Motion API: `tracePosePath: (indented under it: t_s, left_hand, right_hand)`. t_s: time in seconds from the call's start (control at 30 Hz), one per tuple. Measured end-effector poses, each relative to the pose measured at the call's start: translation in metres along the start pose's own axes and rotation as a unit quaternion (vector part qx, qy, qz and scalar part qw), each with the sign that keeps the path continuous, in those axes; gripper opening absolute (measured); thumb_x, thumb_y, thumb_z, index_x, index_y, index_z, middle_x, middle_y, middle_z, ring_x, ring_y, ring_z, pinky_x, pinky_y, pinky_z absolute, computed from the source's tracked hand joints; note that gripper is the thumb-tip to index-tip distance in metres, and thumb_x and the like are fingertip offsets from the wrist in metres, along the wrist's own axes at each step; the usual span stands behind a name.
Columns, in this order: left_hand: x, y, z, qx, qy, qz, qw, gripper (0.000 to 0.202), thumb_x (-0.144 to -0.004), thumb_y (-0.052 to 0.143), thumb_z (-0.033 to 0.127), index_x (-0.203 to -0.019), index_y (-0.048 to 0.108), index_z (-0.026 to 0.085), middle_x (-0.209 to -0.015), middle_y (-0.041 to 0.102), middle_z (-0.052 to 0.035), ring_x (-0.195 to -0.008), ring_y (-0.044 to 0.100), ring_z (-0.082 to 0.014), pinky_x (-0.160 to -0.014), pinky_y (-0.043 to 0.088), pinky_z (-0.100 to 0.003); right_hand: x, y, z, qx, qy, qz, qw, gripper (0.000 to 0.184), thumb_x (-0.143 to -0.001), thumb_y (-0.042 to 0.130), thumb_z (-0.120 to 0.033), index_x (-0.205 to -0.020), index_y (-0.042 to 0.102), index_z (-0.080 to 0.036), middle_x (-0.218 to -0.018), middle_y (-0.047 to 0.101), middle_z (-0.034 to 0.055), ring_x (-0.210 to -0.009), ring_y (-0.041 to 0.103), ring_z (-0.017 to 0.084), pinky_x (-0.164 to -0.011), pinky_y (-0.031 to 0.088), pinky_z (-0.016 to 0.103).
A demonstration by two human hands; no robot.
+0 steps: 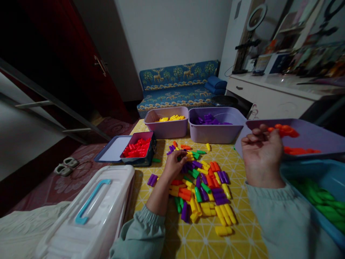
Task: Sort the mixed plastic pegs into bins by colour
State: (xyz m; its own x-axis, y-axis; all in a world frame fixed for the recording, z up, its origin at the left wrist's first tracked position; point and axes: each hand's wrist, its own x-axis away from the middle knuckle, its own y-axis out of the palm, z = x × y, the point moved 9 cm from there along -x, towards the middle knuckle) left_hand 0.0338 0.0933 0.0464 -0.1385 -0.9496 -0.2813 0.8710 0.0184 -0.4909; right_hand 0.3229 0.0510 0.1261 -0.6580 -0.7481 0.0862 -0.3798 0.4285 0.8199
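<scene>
A heap of small plastic pieces [207, 187] in yellow, purple, orange, green and red lies on the yellow patterned table [215, 241]. My left hand [175, 163] rests on the heap's far left part, fingers curled over some pieces; what it grips is hidden. My right hand [261, 153] is raised over the rim of a purple bin [318, 136] holding orange pieces [285, 131]. Its fingers are pinched together, with an orange piece at the fingertips.
Behind the heap stand a purple bin with yellow pieces [167, 124] and one with purple pieces [215, 124]. A dark box of red pieces [138, 147] sits left. A blue bin with green pieces [323, 198] is right. A white lidded case [91, 212] is front left.
</scene>
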Motion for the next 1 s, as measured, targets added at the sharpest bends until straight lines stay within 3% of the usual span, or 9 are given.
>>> tracePosePath:
  t_s: [0.2, 0.27, 0.3, 0.37, 0.5, 0.53, 0.6, 0.7, 1.0]
  left_hand:
    - [-0.001, 0.002, -0.004, 0.000, 0.005, 0.002, 1.000, 0.017, -0.079, 0.067, 0.018, -0.095, 0.071, 0.014, -0.093, 0.073, -0.0084, -0.085, 0.068, -0.0197, -0.078, 0.053, -0.031]
    - [-0.001, 0.002, -0.005, 0.003, 0.007, 0.002, 1.000, 0.017, -0.079, 0.067, 0.019, -0.095, 0.071, 0.014, -0.093, 0.073, -0.0087, -0.085, 0.068, -0.0201, -0.079, 0.053, -0.031]
    - [-0.001, 0.002, -0.006, 0.005, 0.007, 0.003, 1.000, 0.017, -0.079, 0.067, 0.019, -0.095, 0.071, 0.014, -0.093, 0.073, -0.0089, -0.085, 0.068, -0.0203, -0.079, 0.053, -0.031]
    - [-0.001, 0.003, -0.007, 0.006, 0.008, 0.005, 1.000, 0.017, -0.080, 0.067, 0.020, -0.096, 0.071, 0.014, -0.094, 0.073, -0.0091, -0.086, 0.067, -0.0205, -0.079, 0.053, -0.032]
    - [-0.001, 0.003, -0.007, 0.004, 0.011, 0.000, 1.000, 0.017, -0.080, 0.067, 0.018, -0.096, 0.071, 0.015, -0.094, 0.073, -0.0083, -0.086, 0.067, -0.0199, -0.079, 0.053, -0.031]
    - [-0.001, 0.003, -0.007, 0.003, 0.011, -0.002, 1.000, 0.017, -0.080, 0.067, 0.018, -0.096, 0.071, 0.015, -0.094, 0.073, -0.0081, -0.086, 0.068, -0.0197, -0.079, 0.053, -0.031]
    - [-0.001, 0.002, -0.007, -0.001, 0.013, -0.003, 1.000, 0.017, -0.079, 0.067, 0.018, -0.096, 0.071, 0.015, -0.094, 0.073, -0.0080, -0.085, 0.068, -0.0195, -0.079, 0.053, -0.031]
    - [-0.001, 0.002, -0.006, -0.008, 0.014, -0.001, 1.000, 0.018, -0.079, 0.067, 0.018, -0.096, 0.071, 0.015, -0.094, 0.073, -0.0078, -0.085, 0.067, -0.0191, -0.079, 0.053, -0.030]
    - [-0.001, 0.001, -0.005, -0.008, 0.014, 0.004, 1.000, 0.018, -0.079, 0.067, 0.018, -0.096, 0.071, 0.015, -0.092, 0.074, -0.0075, -0.083, 0.068, -0.0191, -0.077, 0.053, -0.030]
  right_hand:
    - [0.004, 0.009, 0.013, 0.098, 0.015, -0.047, 0.994, 0.041, -0.097, 0.032, -0.043, -0.078, 0.057, -0.017, -0.060, 0.052, -0.0028, -0.043, 0.041, 0.006, -0.043, 0.035, 0.019]
    - [0.005, 0.020, 0.022, 0.226, 0.001, -0.131, 0.965, 0.034, -0.090, 0.046, -0.047, -0.081, 0.059, -0.018, -0.064, 0.058, -0.0015, -0.046, 0.046, 0.007, -0.045, 0.037, 0.019]
    - [0.007, 0.026, 0.029, 0.312, -0.009, -0.187, 0.931, 0.031, -0.084, 0.054, -0.048, -0.082, 0.060, -0.018, -0.066, 0.061, -0.0006, -0.048, 0.048, 0.008, -0.047, 0.038, 0.020]
    - [0.012, 0.030, 0.049, 0.510, -0.030, -0.294, 0.808, 0.029, -0.074, 0.065, -0.046, -0.079, 0.063, -0.018, -0.069, 0.064, 0.0012, -0.053, 0.053, 0.010, -0.050, 0.039, 0.022]
    - [0.012, 0.000, 0.087, 0.808, -0.055, -0.362, 0.462, 0.016, -0.065, 0.072, -0.034, -0.072, 0.068, -0.021, -0.074, 0.068, 0.0027, -0.068, 0.061, 0.017, -0.057, 0.037, 0.026]
    - [0.010, -0.010, 0.094, 0.838, -0.047, -0.366, 0.402, 0.016, -0.063, 0.073, -0.034, -0.074, 0.069, -0.023, -0.077, 0.069, 0.0021, -0.072, 0.062, 0.018, -0.058, 0.036, 0.026]
    - [0.010, -0.023, 0.105, 0.861, -0.023, -0.380, 0.337, 0.023, -0.061, 0.074, -0.036, -0.081, 0.070, -0.025, -0.082, 0.070, 0.0010, -0.077, 0.062, 0.019, -0.059, 0.034, 0.027]
    - [0.015, -0.029, 0.116, 0.857, 0.001, -0.401, 0.323, 0.030, -0.062, 0.074, -0.037, -0.089, 0.069, -0.025, -0.084, 0.070, 0.0008, -0.079, 0.063, 0.020, -0.059, 0.034, 0.027]
    - [0.024, -0.024, 0.130, 0.828, -0.011, -0.415, 0.377, 0.026, -0.062, 0.067, -0.021, -0.088, 0.065, -0.022, -0.074, 0.067, 0.0028, -0.069, 0.062, 0.020, -0.056, 0.033, 0.027]
